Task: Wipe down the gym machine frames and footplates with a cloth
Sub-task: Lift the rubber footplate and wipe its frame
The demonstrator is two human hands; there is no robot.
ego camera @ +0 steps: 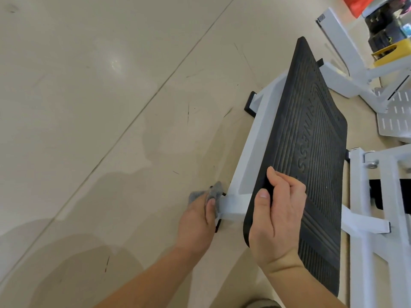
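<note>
Closest to the camera is the right hand (278, 221), which grips the near edge of the black ribbed footplate (315, 130). Its thumb lies on the edge and its fingers curl over the top surface. Just to the left of it, the left hand (198, 218) holds a small grey cloth (214, 192) and presses it on the end of the white frame (249, 152), low at the corner near the floor.

I judge that the step in hand is wiping the frame under the footplate, while the right hand steadies the plate. The next move probably calls for sliding the cloth along the white tube toward the far black end cap (250, 105). After that it should go over the ribs of the footplate, where dirt can hide in the grooves.

The floor (89, 107) is pale glossy tile with dark scuff marks and one grout line. Behind stands another white machine (347, 63) with a perforated plate (393, 116) and a yellow part (393, 52).
</note>
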